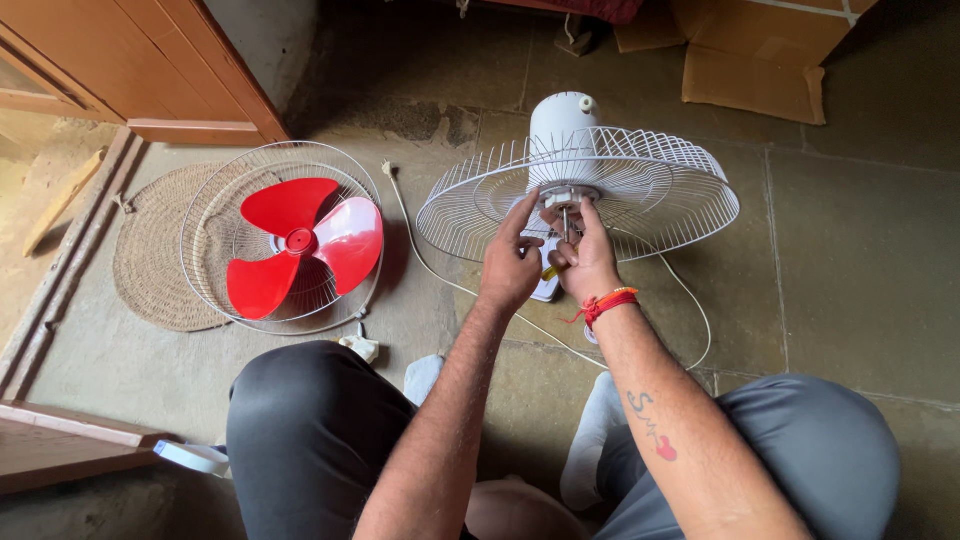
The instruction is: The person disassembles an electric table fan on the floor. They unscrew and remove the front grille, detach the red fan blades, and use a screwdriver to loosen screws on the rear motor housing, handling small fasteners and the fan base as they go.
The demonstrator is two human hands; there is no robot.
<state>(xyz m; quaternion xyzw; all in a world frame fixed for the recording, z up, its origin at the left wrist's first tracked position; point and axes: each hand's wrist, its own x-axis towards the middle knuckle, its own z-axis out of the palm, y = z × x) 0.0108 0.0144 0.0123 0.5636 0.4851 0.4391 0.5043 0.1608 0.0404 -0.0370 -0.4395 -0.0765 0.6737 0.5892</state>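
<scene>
Head view: I've got both hands at the hub of the white rear fan guard (640, 185), which sits on the stone floor (830, 270) near its far edge. My left hand (510, 265) has its fingers spread, fingertips on the hub. My right hand (588, 262) pinches the metal shaft (566, 222). The red blade (298, 243) lies in the front grille (215, 215) on the round mat (150, 270) to the left.

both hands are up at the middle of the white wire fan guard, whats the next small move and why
Probably steady the metal shaft with the left hand and keep working the hub with the right hand. Both sets of fingertips meet at the centre of the white wire rear guard, which sits on the white motor housing, while the red three-blade fan blade lies off in the other wire guard.
</scene>
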